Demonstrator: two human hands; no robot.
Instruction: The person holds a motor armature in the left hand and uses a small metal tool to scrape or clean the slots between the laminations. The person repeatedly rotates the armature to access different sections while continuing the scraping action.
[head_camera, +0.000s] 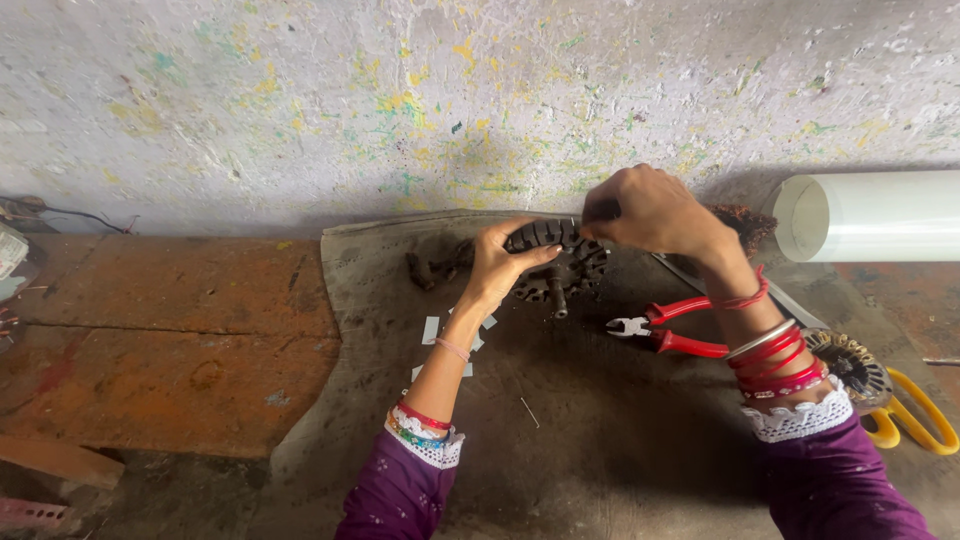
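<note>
My left hand grips the near rim of a dark round slotted metal core with a short shaft sticking out, standing tilted on a grey mat. My right hand is closed above the core's top right edge, its fingers pinched at the rim; what it pinches is too small to tell. Both wrists carry red bangles over purple sleeves.
Red-handled pliers lie right of the core. A second round core and yellow-handled scissors lie at far right. A white tube rests against the wall. Small white paper strips sit by my left wrist. An orange-brown board lies on the left.
</note>
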